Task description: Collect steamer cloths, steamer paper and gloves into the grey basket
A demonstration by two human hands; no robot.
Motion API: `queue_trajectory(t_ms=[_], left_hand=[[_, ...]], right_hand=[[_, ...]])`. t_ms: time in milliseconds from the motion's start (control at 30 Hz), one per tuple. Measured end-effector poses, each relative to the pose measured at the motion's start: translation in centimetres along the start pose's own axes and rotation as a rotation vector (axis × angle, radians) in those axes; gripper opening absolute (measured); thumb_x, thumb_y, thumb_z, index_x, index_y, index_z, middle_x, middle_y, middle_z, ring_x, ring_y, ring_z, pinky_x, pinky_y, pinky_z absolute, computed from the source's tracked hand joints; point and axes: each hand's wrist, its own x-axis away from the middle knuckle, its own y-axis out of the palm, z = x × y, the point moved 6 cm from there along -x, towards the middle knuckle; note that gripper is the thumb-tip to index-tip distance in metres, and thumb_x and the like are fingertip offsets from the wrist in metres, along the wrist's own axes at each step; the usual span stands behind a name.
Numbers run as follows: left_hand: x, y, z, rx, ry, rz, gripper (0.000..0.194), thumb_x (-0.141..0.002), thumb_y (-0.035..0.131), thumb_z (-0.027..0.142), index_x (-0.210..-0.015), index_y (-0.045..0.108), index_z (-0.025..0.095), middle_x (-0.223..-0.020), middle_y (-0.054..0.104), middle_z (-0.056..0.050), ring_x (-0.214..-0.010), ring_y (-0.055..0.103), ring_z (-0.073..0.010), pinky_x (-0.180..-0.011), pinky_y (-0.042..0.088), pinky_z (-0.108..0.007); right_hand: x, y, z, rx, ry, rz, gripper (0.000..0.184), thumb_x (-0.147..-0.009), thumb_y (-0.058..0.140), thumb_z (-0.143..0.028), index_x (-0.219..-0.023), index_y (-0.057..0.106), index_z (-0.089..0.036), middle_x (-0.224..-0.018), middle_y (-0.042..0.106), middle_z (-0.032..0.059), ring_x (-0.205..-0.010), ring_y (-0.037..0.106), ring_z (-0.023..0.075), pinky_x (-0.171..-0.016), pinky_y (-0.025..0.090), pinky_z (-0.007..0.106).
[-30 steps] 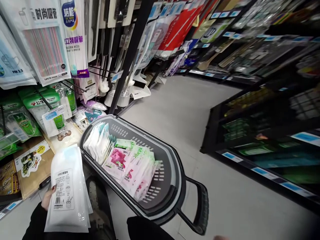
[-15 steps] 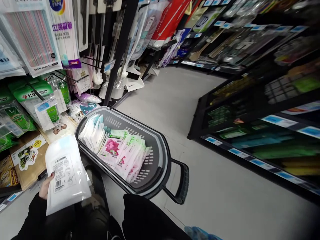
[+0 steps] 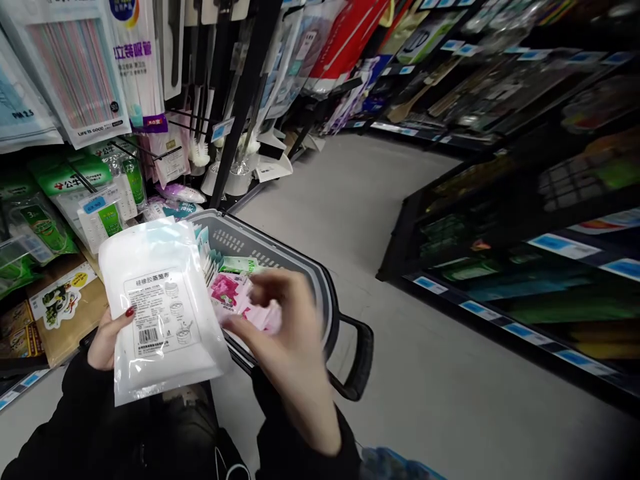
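A white plastic packet of steamer cloth (image 3: pixel 165 320), with a printed label and barcode, is gripped at its left edge by my left hand (image 3: pixel 111 337), thumb on the front. It hangs tilted over the near left part of a grey shopping basket (image 3: pixel 295 247). My right hand (image 3: pixel 287 327), slightly blurred, is above the basket, just right of the packet. Its fingers are bent, with a gap between them and the thumb and nothing held. Below it lie pink-and-white packets (image 3: pixel 227 291) in the basket. White packets stacked at the basket's left end are mostly hidden.
Hanging goods, among them a pack of striped straws (image 3: pixel 75 73) and green-topped packs (image 3: pixel 70 180), fill the rack on the left. A dark shelf unit (image 3: pixel 500 287) with blue price tags runs along the right. Grey floor (image 3: pixel 345 187) lies between. The basket's black handle (image 3: pixel 363 360) points right.
My left hand has brought the packet right and closer, so it now covers the basket's left end. My right hand has come into view from below and reached over the basket.
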Motion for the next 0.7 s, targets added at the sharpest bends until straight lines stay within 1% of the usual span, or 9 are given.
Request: queue_trajectory(t_ms=[33,100,167,233,300,400,500,633,700], left_hand=[[0.3,0.4,0.0,-0.002,-0.006,-0.008,0.066,-0.056,0.08,0.019,-0.118,0.058,0.013,-0.091,0.076,-0.012,-0.104,0.06,-0.0394,-0.091,0.048,-0.049],[0.8,0.9,0.1,-0.007,-0.01,-0.029,0.061,-0.057,0.08,0.018,-0.115,0.061,0.014,-0.089,0.076,-0.012,-0.104,0.061,-0.0393,-0.089,0.049,-0.049],[0.9,0.9,0.0,-0.019,-0.007,-0.042,0.053,-0.057,0.081,0.019,-0.107,0.064,0.014,-0.09,0.076,-0.013,-0.104,0.06,-0.0394,-0.089,0.049,-0.049],[0.8,0.6,-0.1,-0.024,-0.01,-0.036,0.045,-0.058,0.081,0.025,-0.098,0.066,0.013,-0.091,0.075,-0.014,-0.105,0.06,-0.0397,-0.088,0.05,-0.049],[0.6,0.2,-0.3,-0.006,-0.023,-0.028,0.042,-0.063,0.078,0.035,-0.097,0.066,0.014,-0.095,0.074,-0.015,-0.106,0.059,-0.0385,-0.09,0.049,-0.048],[0.3,-0.4,-0.7,0.052,-0.052,-0.001,0.043,-0.069,0.072,0.042,-0.103,0.065,0.015,-0.1,0.073,-0.012,-0.109,0.059,-0.0346,-0.093,0.048,-0.045],[0.0,-0.8,-1.0,0.07,-0.058,0.029,0.04,-0.068,0.073,0.039,-0.1,0.065,0.015,-0.098,0.074,-0.012,-0.108,0.06,-0.0333,-0.094,0.048,-0.043],[-0.1,-1.2,-1.0,0.028,-0.043,0.039,0.031,-0.064,0.078,0.03,-0.09,0.068,0.016,-0.094,0.075,-0.011,-0.104,0.062,-0.0346,-0.092,0.048,-0.044],[0.0,-1.4,-0.8,0.005,-0.017,0.057,0.034,-0.061,0.08,0.028,-0.091,0.068,0.016,-0.093,0.075,-0.011,-0.103,0.062,-0.0359,-0.09,0.049,-0.045]], right_hand=[[-1.3,1.7,0.5,0.116,0.037,-0.075,0.06,-0.048,0.083,-0.035,-0.101,0.056,-0.025,-0.088,0.058,0.0036,-0.081,0.056,0.0226,-0.07,0.048,0.037],[-2.8,4.4,2.0,0.178,0.135,-0.213,0.059,-0.05,0.081,-0.036,-0.101,0.054,-0.022,-0.093,0.061,0.0056,-0.083,0.058,0.0241,-0.07,0.05,0.038],[-2.8,6.2,3.7,0.044,0.229,-0.345,0.047,-0.059,0.076,-0.035,-0.097,0.053,-0.02,-0.097,0.063,0.0069,-0.085,0.061,0.0237,-0.071,0.051,0.038],[-2.2,6.9,4.9,-0.126,0.28,-0.386,0.037,-0.064,0.071,-0.032,-0.092,0.052,-0.019,-0.098,0.065,0.0074,-0.085,0.064,0.0221,-0.07,0.053,0.035],[-1.8,6.8,5.7,-0.212,0.29,-0.349,0.032,-0.066,0.07,-0.031,-0.089,0.053,-0.018,-0.094,0.067,0.0071,-0.081,0.065,0.0211,-0.067,0.053,0.032],[-1.6,6.1,6.1,-0.218,0.253,-0.251,0.029,-0.067,0.07,-0.033,-0.086,0.055,-0.018,-0.091,0.067,0.0061,-0.076,0.065,0.0197,-0.065,0.053,0.03],[-1.7,5.5,6.0,-0.189,0.194,-0.189,0.027,-0.07,0.067,-0.035,-0.088,0.057,-0.018,-0.092,0.066,0.006,-0.077,0.064,0.0189,-0.064,0.053,0.029],[-1.7,4.9,6.1,-0.213,0.108,-0.197,0.025,-0.075,0.064,-0.039,-0.088,0.055,-0.02,-0.086,0.064,0.0045,-0.077,0.062,0.0185,-0.064,0.052,0.028],[-1.8,4.5,6.6,-0.24,0.098,-0.198,0.027,-0.075,0.063,-0.041,-0.09,0.054,-0.02,-0.087,0.063,0.0045,-0.078,0.061,0.0188,-0.065,0.051,0.028]])
